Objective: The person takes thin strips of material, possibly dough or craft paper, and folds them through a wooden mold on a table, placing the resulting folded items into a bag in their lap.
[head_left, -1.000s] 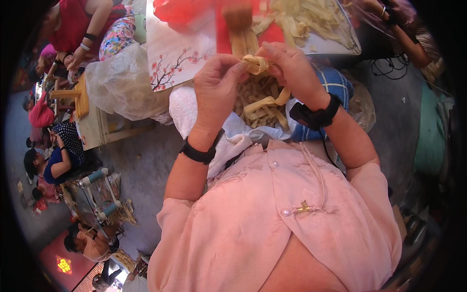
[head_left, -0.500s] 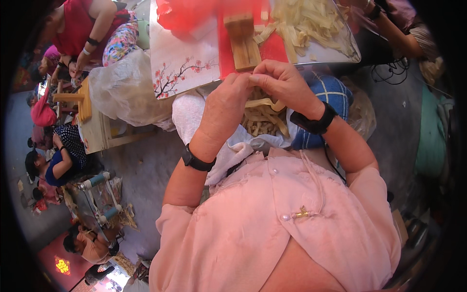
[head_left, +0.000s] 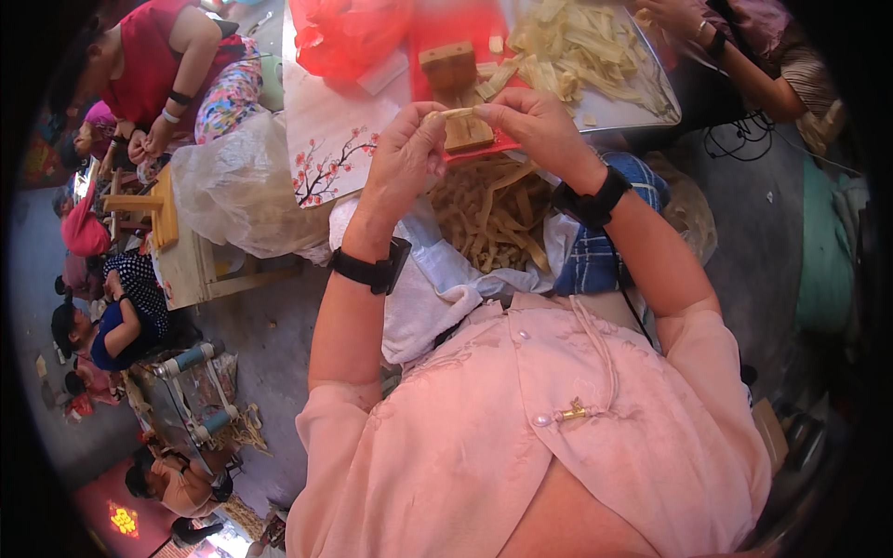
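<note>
My left hand (head_left: 409,144) and my right hand (head_left: 538,126) are raised over the near edge of the table. Between them they pinch the two ends of a short pale strip (head_left: 459,112), held level. What it is made of cannot be told. Just behind the strip is a wooden block tool (head_left: 448,67) on a red sheet (head_left: 423,26), partly covered by my fingers. Below my hands, a heap of loose tan strips (head_left: 493,209) lies in my lap on white cloth (head_left: 423,321).
A metal-edged tray (head_left: 642,113) with many pale strips is at the back right, beside a red plastic bag (head_left: 353,37). The white tabletop (head_left: 312,112) bears a blossom print. Clear plastic sheeting (head_left: 237,186) bulges at left. Other people sit at left and far right.
My hands have drawn apart, and the pale strip now shows between them. My left hand has moved left, and more of the lap heap is visible.
</note>
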A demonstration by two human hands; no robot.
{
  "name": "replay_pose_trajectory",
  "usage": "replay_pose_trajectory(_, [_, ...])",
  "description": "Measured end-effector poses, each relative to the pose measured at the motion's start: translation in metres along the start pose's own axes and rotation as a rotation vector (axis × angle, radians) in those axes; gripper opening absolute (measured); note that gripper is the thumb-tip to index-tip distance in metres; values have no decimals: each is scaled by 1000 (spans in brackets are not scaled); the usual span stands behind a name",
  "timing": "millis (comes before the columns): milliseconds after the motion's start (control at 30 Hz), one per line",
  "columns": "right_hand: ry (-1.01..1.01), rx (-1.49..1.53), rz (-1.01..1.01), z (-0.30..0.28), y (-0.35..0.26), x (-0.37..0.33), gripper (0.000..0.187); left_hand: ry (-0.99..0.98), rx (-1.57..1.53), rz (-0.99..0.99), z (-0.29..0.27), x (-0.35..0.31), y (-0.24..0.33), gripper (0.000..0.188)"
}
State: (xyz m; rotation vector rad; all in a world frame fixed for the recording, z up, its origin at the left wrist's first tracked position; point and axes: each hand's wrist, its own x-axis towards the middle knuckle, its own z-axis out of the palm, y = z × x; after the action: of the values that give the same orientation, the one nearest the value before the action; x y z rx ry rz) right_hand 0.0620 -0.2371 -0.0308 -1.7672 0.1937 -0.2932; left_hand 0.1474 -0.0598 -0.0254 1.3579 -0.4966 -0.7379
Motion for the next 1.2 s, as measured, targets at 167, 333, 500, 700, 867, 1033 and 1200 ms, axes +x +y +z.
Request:
replay_pose_trajectory(167, [-15,-61,9,-1,1,10,24,108,225,58,-5,15,-7,20])
replay_pose_trajectory(333, [86,-191,-122,6,21,19,29,199,680,95,-10,31,-19,23])
replay_pose_trajectory(500, [181,-566,-63,2,12,-1,23,295,927,190,-12,5,-20,26])
replay_pose_trajectory(700, [180,-262,-500,29,-39,-37,11,99,402,-124,2,-45,-18,30])
replay_pose_trajectory(867, [-21,-197,-700,52,-46,-69,12,-1,-676,-332,23,-56,-11,33])
replay_pose_trajectory(1033, [-28,55,-376,54,-40,-70,10,-24,-646,-275,24,-58,-6,22])
replay_pose_trajectory(1200, [61,-216,-420,46,-44,-53,20,-189,-341,-430,32,-61,-2,21])
